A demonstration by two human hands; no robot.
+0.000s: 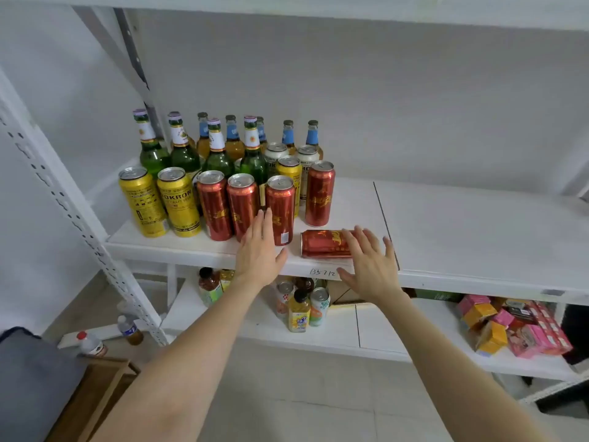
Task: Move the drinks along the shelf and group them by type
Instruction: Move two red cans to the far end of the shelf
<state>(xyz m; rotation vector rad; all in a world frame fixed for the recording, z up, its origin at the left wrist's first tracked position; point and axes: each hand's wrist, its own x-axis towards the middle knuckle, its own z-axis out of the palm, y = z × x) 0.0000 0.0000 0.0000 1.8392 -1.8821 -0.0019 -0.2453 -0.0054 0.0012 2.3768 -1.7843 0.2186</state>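
Note:
On the white shelf (462, 224) drinks crowd the left end. Two yellow cans (159, 200) stand at the front left, with three upright red cans (229, 204) to their right. A fourth red can (319, 193) stands apart, and a fallen red can (322, 244) lies on its side near the front edge. Green bottles (183, 148), amber bottles with blue labels (234, 138), white cans (275, 154) and another yellow can (289, 169) stand behind. My left hand (259, 250) is open, fingers flat against the front of the red cans. My right hand (369, 263) is open and spread over the fallen can's right end.
The shelf's right part carries nothing. A lower shelf (255, 323) holds juice bottles and small cans (299, 309) below my hands, and pink and yellow boxes (510, 327) at the right. A perforated upright post (79, 218) runs down the left. Two bottles (127, 328) stand on the floor.

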